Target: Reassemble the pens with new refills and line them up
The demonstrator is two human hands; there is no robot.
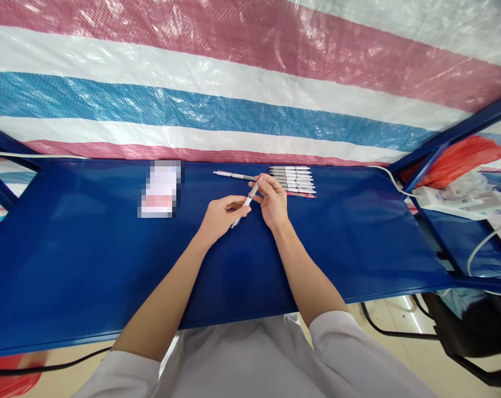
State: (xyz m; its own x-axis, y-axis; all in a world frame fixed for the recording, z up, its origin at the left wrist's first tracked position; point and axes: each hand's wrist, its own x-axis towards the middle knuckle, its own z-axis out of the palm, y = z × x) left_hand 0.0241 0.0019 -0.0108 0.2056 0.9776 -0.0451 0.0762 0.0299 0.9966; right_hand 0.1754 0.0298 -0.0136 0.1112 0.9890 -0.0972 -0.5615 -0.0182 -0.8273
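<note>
A white and grey pen (248,203) is held at a slant above the blue table, between both hands. My left hand (223,218) pinches its lower part, with the white end sticking out below the fingers. Around the upper grey end close the fingertips of my right hand (273,202). Just behind the hands, another white and grey pen (230,174) lies on the table, its right end partly covered by my right hand. To the right of that hand sits a row of several white pens (292,178), with a red pen (302,194) at the near side.
The blue metal table (109,276) runs up to a striped plastic sheet (234,105). A pixelated white and pink item (159,189) lies left of my hands. On the right, beyond a blue post, are a red plastic bag (462,160), white power strips (453,202) and cables.
</note>
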